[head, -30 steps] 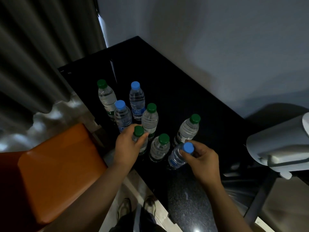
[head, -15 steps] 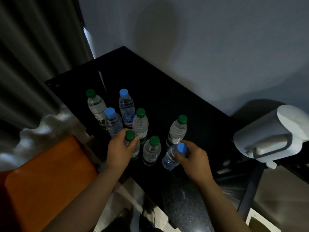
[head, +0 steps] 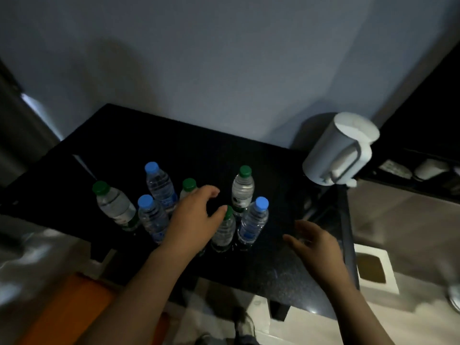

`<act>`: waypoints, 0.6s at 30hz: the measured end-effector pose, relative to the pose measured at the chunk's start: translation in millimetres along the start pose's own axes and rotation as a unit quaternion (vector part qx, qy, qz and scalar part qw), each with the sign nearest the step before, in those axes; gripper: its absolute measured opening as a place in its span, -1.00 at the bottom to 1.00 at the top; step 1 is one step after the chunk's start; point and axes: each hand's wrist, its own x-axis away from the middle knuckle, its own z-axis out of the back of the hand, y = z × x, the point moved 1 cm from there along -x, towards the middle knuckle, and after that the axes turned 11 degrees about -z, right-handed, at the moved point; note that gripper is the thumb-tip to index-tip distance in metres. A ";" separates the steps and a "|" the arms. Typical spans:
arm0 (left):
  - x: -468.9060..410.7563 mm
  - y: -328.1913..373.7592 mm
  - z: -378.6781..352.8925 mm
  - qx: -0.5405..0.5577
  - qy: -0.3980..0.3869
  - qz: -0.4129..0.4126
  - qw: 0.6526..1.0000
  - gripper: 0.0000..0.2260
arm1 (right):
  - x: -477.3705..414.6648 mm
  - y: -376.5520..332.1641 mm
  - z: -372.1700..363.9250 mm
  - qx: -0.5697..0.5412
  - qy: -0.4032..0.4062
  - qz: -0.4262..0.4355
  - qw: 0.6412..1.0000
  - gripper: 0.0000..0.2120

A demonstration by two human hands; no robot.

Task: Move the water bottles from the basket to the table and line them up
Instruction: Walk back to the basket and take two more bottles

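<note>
As the right hand (head: 316, 242) hovers open, the left hand (head: 191, 217) touches a bottle (head: 224, 231).

Black table (head: 199, 145) w/ bottles (head: 242, 189) upright (7 visible).

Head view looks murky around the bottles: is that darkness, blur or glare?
Head view: mostly dim light; clear bottles fade into the black table, caps readable. Right hand slightly motion-blurred; one small glare spot on the table's near corner.
</note>
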 end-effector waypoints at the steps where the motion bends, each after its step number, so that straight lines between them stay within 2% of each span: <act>1: -2.0 5.4 -2.7 0.007 -0.017 -0.019 1.000 -0.72 | 8.8 3.3 4.9 -0.004 0.021 -0.011 1.000 -0.53; 4: -3.4 24.6 -19.2 0.037 -0.074 -0.066 0.994 -0.73 | 32.9 17.2 21.0 0.016 0.059 -0.041 0.997 -0.56; 10: 7.3 68.7 -65.0 0.023 -0.190 -0.174 0.966 -0.66 | 80.6 59.4 53.5 0.095 0.111 -0.097 0.984 -0.59; 14: 19.1 106.4 -98.9 0.007 -0.287 -0.217 0.933 -0.62 | 116.1 94.0 70.1 0.162 0.096 -0.158 0.969 -0.61; 18: 37.6 152.2 -130.5 0.006 -0.329 -0.270 0.905 -0.61 | 155.2 132.9 82.1 0.164 0.086 -0.217 0.958 -0.58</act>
